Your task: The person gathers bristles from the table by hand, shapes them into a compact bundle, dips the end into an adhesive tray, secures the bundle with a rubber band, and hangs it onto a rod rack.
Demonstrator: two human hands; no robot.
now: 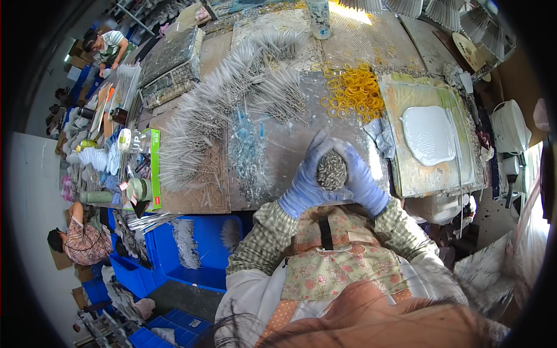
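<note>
My left hand (304, 182) and my right hand (364, 182), both in blue-violet gloves, curve round a tight round bundle of thin wire-like pieces (332, 171), seen end on. The hands meet at its far side, above the table's near edge. Just beyond lies a heap of yellow rubber bands (357, 93). Ahead and to the left, many thin pale pieces with wire stems (203, 110) lie in a long curved row, with a smaller pile (279, 93) beside it. What kind of piece these are, I cannot make out.
Right of my hands, a board (406, 180) carries a spread of white paste (429, 134); a blue-grey cloth (380, 138) lies beside it. A green box (155, 168) and jars stand at the left edge. Blue bins (194, 272) sit below left. Other people work farther left.
</note>
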